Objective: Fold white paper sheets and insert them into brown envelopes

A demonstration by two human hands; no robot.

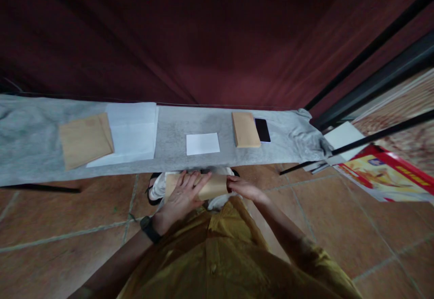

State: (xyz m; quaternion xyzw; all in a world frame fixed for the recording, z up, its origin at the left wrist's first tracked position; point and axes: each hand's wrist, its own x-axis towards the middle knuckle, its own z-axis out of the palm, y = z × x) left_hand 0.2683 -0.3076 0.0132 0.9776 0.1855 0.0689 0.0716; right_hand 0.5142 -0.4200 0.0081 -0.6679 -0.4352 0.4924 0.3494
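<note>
In front of my shirt, below the table's near edge, I hold a brown paper envelope (214, 189) lengthwise. My left hand (186, 193) lies across its left half, fingers apart and reaching over the far edge, the thumb along the near side. At the envelope's right end my right hand (243, 188) is closed on the paper; its fingertips are partly hidden there. On the table, just beyond the envelope, lies a small white card or paper (202, 144). A neat stack of brown envelopes (246, 130) is to its right.
A narrow table under grey cloth (183, 117) spans the view. Brown envelopes (86, 140) overlap large white sheets (134, 132) at left. A dark phone (262, 130) touches the stack's right side. Black metal bars (373, 48) and a red-yellow box (389, 172) stand at right.
</note>
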